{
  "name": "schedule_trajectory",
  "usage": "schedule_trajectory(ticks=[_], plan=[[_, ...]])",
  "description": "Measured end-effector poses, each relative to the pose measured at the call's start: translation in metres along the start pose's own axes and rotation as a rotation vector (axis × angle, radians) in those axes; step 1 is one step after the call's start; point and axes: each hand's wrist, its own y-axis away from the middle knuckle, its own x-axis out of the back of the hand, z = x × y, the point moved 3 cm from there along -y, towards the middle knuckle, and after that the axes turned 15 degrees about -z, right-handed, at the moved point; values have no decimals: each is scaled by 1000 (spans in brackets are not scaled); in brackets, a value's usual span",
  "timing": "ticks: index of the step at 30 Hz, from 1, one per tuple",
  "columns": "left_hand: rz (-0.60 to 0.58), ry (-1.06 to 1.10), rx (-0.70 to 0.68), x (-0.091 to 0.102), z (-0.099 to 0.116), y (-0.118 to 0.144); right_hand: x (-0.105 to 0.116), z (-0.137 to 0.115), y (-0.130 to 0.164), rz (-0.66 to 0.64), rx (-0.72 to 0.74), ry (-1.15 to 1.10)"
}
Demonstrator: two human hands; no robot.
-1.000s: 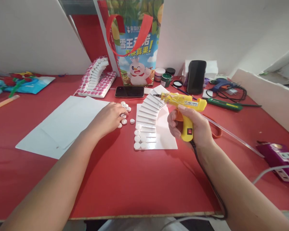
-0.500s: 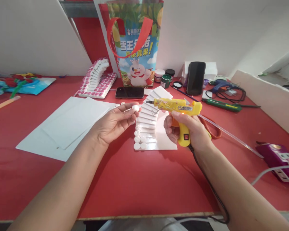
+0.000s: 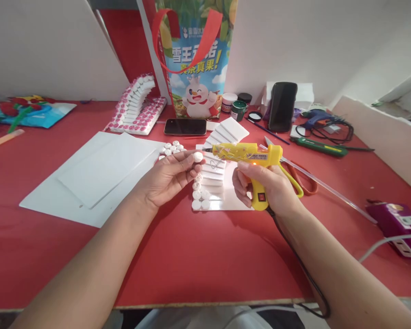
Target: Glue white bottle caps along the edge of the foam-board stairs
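Here the left hand [image 3: 167, 176] pinches a white pebble [image 3: 197, 156] just above the white foam staircase [image 3: 216, 170]; the right hand [image 3: 263, 187] grips the yellow glue gun [image 3: 248, 157] (nozzle nearly touching the pebble), with bare red worktop [image 3: 198, 256] toward its near edge.

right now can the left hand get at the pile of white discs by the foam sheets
Probably yes, but not freely: the left hand already pinches one white disc at the glue gun nozzle. The pile of white discs lies uncovered just beyond its fingers.

printed bag [image 3: 196, 68], flat phone [image 3: 185, 126], upright phone [image 3: 282, 106], paint jars [image 3: 238, 110], white sheets [image 3: 99, 171]
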Motion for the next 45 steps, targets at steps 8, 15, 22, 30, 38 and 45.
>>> schedule_trajectory(ticks=[8,15,22,30,38,45], plan=[[-16,-14,15,-2,-1,1,0,4,-2,-31,-6,-2],[-10,4,36,-1,-1,1,-2,4,-3,-33,-11,1],[-15,14,30,-1,-1,1,-3,4,-3,-39,-12,1],[5,24,17,-2,0,1,-3,5,-2,-50,-15,-10],[12,42,9,-2,1,1,-4,5,-2,-54,-16,-28],[9,9,-8,0,2,0,-4,4,-1,-23,-33,-15]])
